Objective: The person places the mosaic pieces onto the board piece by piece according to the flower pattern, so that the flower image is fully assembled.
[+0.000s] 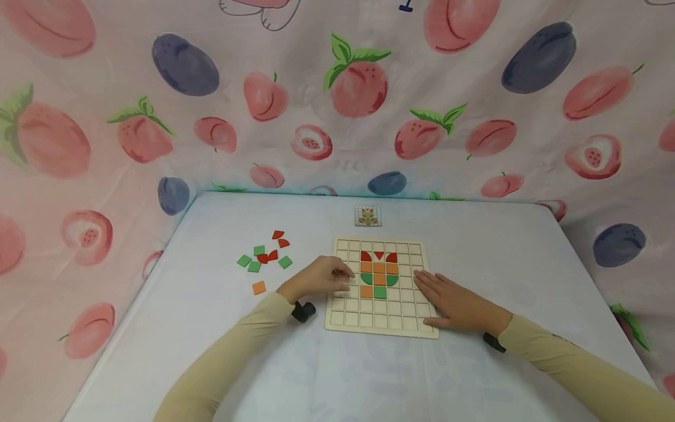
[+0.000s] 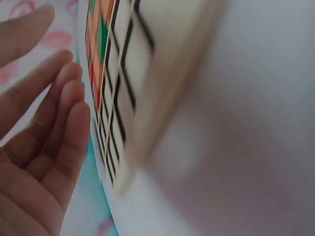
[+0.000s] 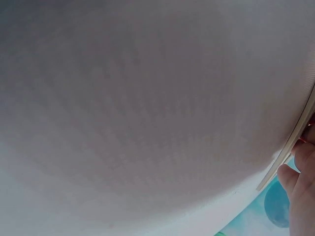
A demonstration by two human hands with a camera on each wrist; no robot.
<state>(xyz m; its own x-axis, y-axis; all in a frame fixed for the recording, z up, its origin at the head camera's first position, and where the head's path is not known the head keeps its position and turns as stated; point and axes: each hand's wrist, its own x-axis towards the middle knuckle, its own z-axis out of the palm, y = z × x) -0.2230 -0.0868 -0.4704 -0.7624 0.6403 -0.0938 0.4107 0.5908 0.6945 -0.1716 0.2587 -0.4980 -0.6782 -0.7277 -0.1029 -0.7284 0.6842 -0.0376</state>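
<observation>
A pale wooden grid board (image 1: 379, 321) lies on the table. In its middle columns sits a pattern of red pieces (image 1: 391, 257), orange squares (image 1: 379, 279), green rounded pieces (image 1: 392, 281) and a green square (image 1: 379, 292). Over the board's left edge hovers my left hand (image 1: 320, 275), fingers gently bent. The left wrist view shows its thumb (image 2: 29, 32) apart from the fingers and nothing held. With fingers outstretched, my right hand (image 1: 457, 302) rests on the board's right edge; only part of it appears in the right wrist view.
Loose green squares (image 1: 244, 261), red quarter-round pieces (image 1: 283, 243) and an orange square (image 1: 259, 288) lie left of the board. Behind the board is a small pattern card (image 1: 367, 215). A fruit-printed cloth (image 1: 358, 140) hangs behind the white-covered table (image 1: 501, 246).
</observation>
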